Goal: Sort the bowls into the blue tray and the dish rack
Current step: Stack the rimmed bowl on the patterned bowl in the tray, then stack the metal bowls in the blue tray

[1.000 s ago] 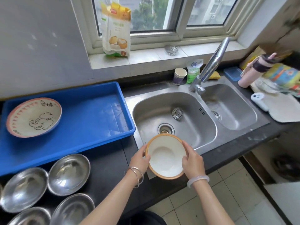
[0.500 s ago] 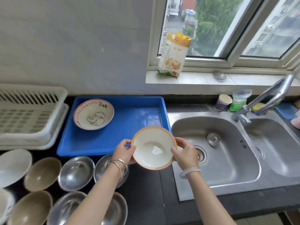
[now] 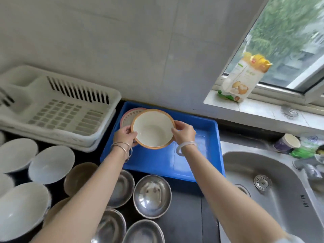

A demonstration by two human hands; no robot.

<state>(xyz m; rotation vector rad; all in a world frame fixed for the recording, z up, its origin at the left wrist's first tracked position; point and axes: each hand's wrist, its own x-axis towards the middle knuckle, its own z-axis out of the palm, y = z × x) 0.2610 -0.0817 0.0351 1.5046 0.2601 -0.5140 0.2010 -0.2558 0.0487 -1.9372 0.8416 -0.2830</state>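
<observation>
I hold a white bowl with an orange rim (image 3: 152,128) over the blue tray (image 3: 198,160), my left hand (image 3: 124,135) on its left edge and my right hand (image 3: 184,132) on its right edge. Behind it, in the tray's far left corner, lies a pink-rimmed patterned bowl (image 3: 128,115), mostly hidden by the held bowl. The white dish rack (image 3: 57,106) stands left of the tray with nothing in it. Several steel bowls (image 3: 152,196) and white bowls (image 3: 51,163) sit on the dark counter in front.
A steel sink (image 3: 273,190) lies to the right of the tray. A paper cup (image 3: 287,143) and green packet stand behind the sink. A yellow food bag (image 3: 243,81) leans on the window sill. A brown bowl (image 3: 78,176) sits among the others.
Both hands carried the orange-rimmed bowl from over the sink leftward and away from me, to above the blue tray beside the patterned bowl. The view swung left.
</observation>
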